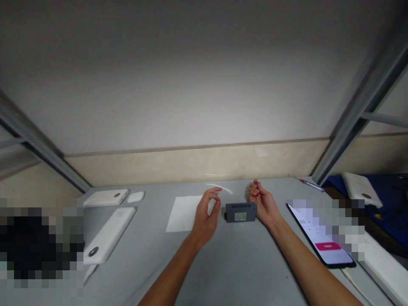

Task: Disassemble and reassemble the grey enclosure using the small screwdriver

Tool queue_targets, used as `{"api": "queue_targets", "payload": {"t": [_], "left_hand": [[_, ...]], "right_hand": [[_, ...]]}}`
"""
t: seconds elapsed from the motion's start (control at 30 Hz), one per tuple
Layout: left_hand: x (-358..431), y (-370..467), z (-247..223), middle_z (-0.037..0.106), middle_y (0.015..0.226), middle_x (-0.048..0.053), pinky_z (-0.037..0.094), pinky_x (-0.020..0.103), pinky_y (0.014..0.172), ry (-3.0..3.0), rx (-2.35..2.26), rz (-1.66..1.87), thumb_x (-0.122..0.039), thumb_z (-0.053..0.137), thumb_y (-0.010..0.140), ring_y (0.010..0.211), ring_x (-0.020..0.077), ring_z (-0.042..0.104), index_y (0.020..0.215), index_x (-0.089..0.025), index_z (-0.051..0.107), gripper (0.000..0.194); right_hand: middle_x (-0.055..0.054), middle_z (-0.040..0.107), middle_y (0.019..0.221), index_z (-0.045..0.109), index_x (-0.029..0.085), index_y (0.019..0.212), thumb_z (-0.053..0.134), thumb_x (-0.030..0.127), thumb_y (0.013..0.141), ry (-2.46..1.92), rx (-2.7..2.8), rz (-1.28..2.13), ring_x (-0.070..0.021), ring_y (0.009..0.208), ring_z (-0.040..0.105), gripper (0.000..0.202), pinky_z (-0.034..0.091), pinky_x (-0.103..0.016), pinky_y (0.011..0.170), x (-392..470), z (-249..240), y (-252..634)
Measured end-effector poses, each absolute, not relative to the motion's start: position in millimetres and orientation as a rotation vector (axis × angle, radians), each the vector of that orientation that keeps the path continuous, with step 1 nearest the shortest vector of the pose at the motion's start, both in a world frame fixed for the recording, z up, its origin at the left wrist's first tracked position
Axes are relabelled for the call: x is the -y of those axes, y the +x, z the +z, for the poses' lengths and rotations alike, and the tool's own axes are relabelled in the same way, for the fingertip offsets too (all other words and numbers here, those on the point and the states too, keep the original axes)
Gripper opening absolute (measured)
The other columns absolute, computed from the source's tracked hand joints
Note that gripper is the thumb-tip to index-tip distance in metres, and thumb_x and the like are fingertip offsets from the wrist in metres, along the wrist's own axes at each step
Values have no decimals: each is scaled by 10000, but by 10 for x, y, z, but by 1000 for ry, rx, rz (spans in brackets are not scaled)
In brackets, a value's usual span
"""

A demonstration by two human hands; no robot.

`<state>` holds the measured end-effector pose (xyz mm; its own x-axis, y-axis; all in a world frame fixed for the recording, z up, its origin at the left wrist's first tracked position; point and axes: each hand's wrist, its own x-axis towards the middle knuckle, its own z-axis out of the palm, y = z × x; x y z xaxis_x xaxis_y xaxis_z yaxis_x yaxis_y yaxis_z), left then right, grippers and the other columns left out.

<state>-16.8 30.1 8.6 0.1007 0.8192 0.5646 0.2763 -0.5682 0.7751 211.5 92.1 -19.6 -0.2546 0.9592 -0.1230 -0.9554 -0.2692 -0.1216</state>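
A dark grey box-shaped device (229, 213) with a slotted top and a pale label on its front sits on the grey table. To its left, my left hand (206, 216) hovers with curved fingers and the thumb apart, holding nothing. A white sheet of paper (180, 214) lies partly behind that hand. Just right of the device is my right hand (264, 204), its fingers pinched together with the tips up. A small dark bluish piece (256, 184) shows at those fingertips, too small to name.
Two white power banks (110, 233) and a small white case (136, 196) lie at left. On the right are a lit phone (331, 255) with a cable, a long white object (382, 263) and a screwdriver (310, 184). Metal posts (338, 140) flank the wall behind.
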Motion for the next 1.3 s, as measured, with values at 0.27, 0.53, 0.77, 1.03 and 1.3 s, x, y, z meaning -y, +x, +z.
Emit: {"api": "queue_targets", "payload": {"t": [0.27, 0.53, 0.77, 1.03, 1.3], "left_hand": [[-612, -1044, 218, 618, 1206, 93, 423, 508, 1065, 2521, -1452, 960, -59, 633, 799, 1203, 302, 509, 766, -218, 724, 187], [-641, -1111, 138, 698, 913, 53, 435, 443, 961, 2427, -1409, 803, -106, 642, 820, 1012, 258, 533, 733, -227, 745, 181], [-551, -966, 347, 707, 943, 79, 462, 445, 937, 2438, -1359, 903, -264, 491, 1007, 1003, 259, 572, 816, -213, 727, 308], [-208, -269, 249, 622, 1398, 125, 471, 488, 1116, 2573, -1079, 976, -352, 682, 949, 1289, 302, 582, 1407, -278, 591, 473], [-193, -1, 85, 759, 1017, 69, 583, 355, 880, 1891, -1165, 1255, -358, 702, 928, 923, 213, 703, 1080, -229, 780, 214]], "right_hand": [[45, 580, 728, 654, 206, 981, 603, 47, 958, -250, 31, 1831, -56, 555, 558, 169, 558, -139, 516, -944, -220, 2134], [37, 581, 729, 642, 192, 1001, 538, 70, 995, -269, 6, 1826, -61, 556, 554, 161, 561, -150, 523, -955, -235, 2138], [33, 597, 759, 659, 201, 991, 618, 66, 943, -270, 37, 1824, -63, 578, 562, 148, 562, -153, 549, -972, -261, 2157], [43, 592, 751, 663, 208, 966, 685, 135, 931, -283, 145, 1789, -61, 577, 536, 84, 536, -160, 537, -952, -230, 2165], [44, 588, 739, 684, 184, 976, 767, 251, 874, -332, 324, 1765, -61, 501, 425, 147, 417, -172, 437, -865, -104, 2141]]}}
